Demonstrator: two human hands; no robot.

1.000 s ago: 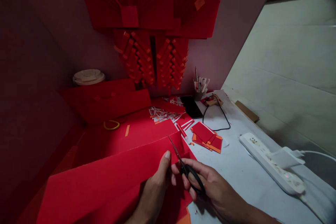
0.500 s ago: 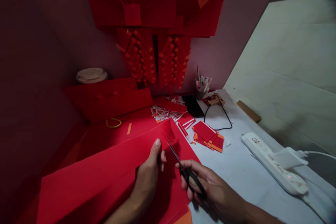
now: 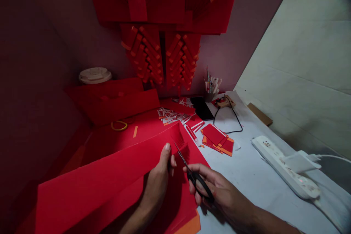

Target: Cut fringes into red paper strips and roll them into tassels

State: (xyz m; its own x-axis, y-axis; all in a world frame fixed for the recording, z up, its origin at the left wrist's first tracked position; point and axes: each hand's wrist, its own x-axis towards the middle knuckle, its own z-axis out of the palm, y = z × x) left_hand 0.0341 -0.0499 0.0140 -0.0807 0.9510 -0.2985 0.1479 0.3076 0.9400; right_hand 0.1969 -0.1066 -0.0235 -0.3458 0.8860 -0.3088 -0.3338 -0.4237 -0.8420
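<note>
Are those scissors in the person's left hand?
No, the black-handled scissors are in the right hand; the left hand holds red paper.

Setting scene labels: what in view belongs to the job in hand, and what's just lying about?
In the job:
- left hand, on the folded red paper
- right hand, holding the black-handled scissors
- paper scraps, probably offcuts

Lying about, as far as I can judge:
- pen cup
- power strip
- white charger
- black cable
</note>
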